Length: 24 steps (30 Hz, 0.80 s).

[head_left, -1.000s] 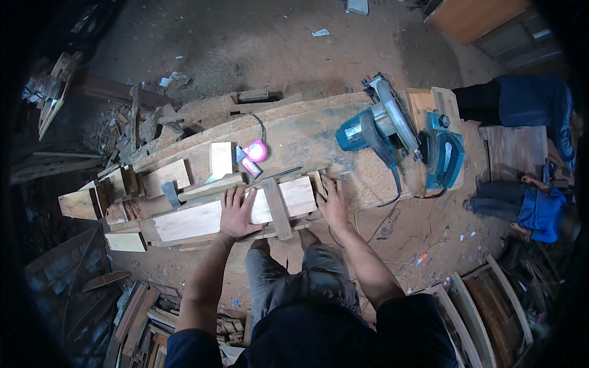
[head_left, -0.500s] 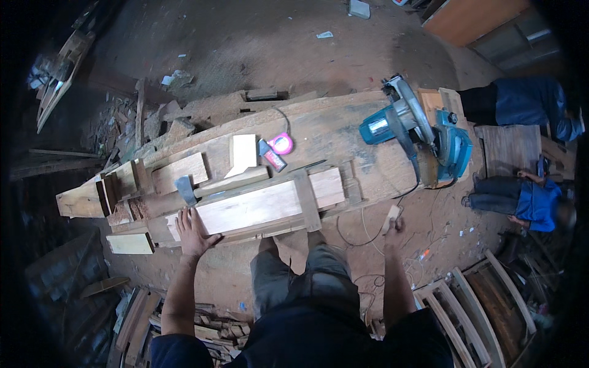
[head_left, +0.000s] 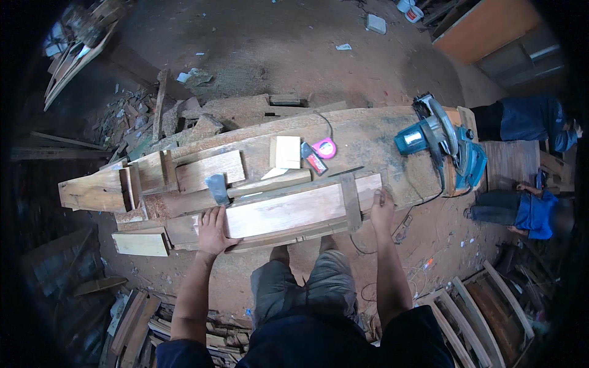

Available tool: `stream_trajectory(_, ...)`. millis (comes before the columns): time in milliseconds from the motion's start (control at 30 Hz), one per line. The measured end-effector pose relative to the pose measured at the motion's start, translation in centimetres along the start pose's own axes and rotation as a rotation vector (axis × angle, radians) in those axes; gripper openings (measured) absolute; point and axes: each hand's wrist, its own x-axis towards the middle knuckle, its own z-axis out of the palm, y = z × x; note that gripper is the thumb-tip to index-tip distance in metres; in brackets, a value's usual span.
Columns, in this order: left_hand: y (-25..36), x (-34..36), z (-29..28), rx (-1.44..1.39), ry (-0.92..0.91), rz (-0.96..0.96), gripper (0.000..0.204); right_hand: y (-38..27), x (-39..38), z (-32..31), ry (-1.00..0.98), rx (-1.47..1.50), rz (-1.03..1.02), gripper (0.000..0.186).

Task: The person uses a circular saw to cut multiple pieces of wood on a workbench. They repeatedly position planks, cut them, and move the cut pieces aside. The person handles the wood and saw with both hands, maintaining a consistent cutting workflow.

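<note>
Here, left hand (head_left: 212, 233) spread on pale board (head_left: 282, 212); right hand (head_left: 381, 211) grip and bucket (head_left: 414, 15) contents unclear

At the right end of the long brown wooden desk (head_left: 374, 144), I see a teal-and-silver circular saw (head_left: 434, 129) beside a teal power planer (head_left: 471, 162). Left of them lies a round pink tape measure (head_left: 324, 148). Far right, I spot a white plastic bucket (head_left: 413, 15).
</note>
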Motion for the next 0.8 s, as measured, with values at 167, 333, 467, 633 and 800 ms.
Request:
stream_trajectory(167, -0.2, 0.1, -0.3, -0.073, 0.012, 0.027, 0.126, 0.7, 0.3, -0.1, -0.038, 0.048, 0.007, 0.053)
stream_trajectory(333, 1.0, 0.1, -1.8, -0.083, 0.009, 0.067, 0.125, -1.0, -1.2, 1.2, -0.003, -0.129, -0.077, 0.085)
stream_trajectory(467, 1.7, 2.7, -2.4, -0.102, -0.112, 0.151, 0.131, -1.5, -1.2, 0.9, 0.006, -0.157, -0.044, 0.084)
stream_trajectory(633, 0.9, 3.0, -1.5, -0.078, -0.137, 0.158, 0.136, -4.6, -2.0, -0.2, -0.056, -0.11, -0.003, 0.077)
stream_trajectory(800, -1.9, 1.4, -0.9, -0.107, -0.094, 0.112, 0.142, -3.9, -2.6, 1.6, -0.274, 0.093, 0.082, 0.1)
